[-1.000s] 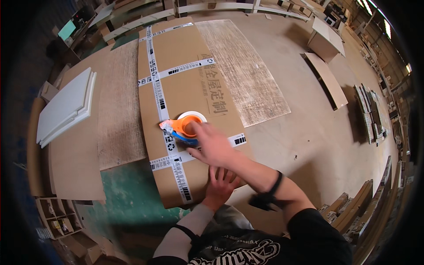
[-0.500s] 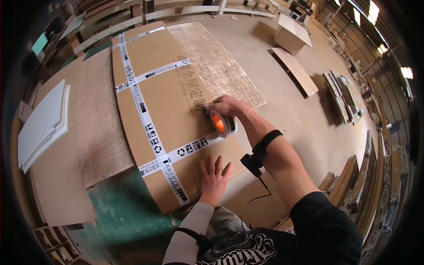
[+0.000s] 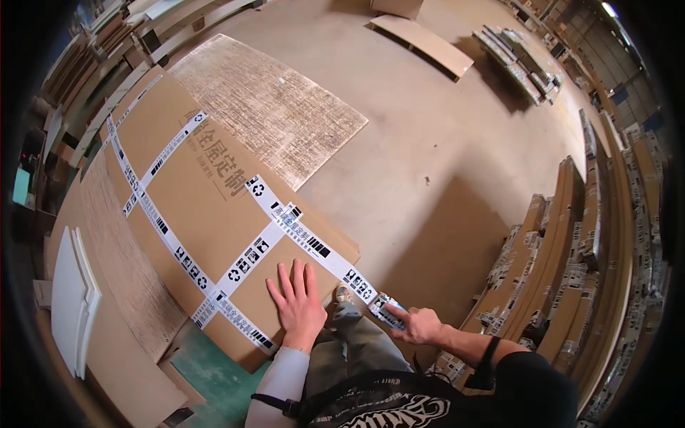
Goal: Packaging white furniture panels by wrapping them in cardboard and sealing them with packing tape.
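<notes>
A large flat cardboard package [image 3: 185, 171] lies at an angle before me, crossed by strips of white printed tape [image 3: 171, 239]. My left hand [image 3: 298, 307] rests on its near end, palm down with fingers spread. Off the package's near right edge, my right hand [image 3: 417, 325] grips a tape dispenser [image 3: 387, 311]. From the dispenser a taut strip of tape [image 3: 325, 255] runs back along the right side of the package top, crossing the end of a crosswise strip. The tape roll's core is hidden in this view.
White panels [image 3: 75, 303] are stacked at the left. A worn, rough board [image 3: 278, 107] lies beyond the package, above a green surface [image 3: 221, 371]. Long wrapped packages [image 3: 542, 285] stand along the right. Farther off, a brown panel [image 3: 421, 44] and stacked bundles [image 3: 517, 65] lie on the floor.
My right hand has pulled the dispenser from the package's right side toward me, past its near edge, drawing out tape. The left hand still presses on the cardboard. The view has swung rightward.
</notes>
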`<act>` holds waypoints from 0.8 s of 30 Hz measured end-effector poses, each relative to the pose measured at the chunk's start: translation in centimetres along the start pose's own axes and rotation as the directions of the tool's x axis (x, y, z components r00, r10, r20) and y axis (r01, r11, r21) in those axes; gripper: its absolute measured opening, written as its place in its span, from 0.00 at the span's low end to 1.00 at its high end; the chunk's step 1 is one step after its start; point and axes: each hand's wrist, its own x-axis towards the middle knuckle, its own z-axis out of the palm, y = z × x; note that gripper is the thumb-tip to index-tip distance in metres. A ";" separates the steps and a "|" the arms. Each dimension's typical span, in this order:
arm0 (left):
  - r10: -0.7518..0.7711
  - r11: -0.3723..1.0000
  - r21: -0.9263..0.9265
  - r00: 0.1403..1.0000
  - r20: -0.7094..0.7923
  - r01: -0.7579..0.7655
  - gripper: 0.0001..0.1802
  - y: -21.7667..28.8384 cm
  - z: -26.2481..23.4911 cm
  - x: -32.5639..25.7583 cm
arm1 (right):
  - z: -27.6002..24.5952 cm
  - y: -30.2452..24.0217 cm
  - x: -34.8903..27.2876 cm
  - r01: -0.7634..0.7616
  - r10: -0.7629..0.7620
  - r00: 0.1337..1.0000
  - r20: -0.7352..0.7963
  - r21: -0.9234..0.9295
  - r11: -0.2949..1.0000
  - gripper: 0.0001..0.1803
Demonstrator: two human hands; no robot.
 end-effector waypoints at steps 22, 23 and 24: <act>0.059 0.990 0.134 0.978 -0.202 -0.032 0.22 -10.7 0.1 -13.9 | 6.3 -1.7 4.4 -0.026 -0.143 0.979 0.147 0.783 0.622 0.36; 0.043 0.992 0.126 0.974 -0.221 -0.015 0.22 -10.9 -0.1 -14.1 | 4.0 -4.7 2.7 -0.101 -0.159 0.957 0.241 0.795 0.598 0.36; 0.059 0.993 0.113 0.979 -0.194 -0.037 0.22 -10.7 -0.3 -14.0 | 1.5 -7.4 1.6 -0.098 -0.143 0.962 0.234 0.781 0.617 0.36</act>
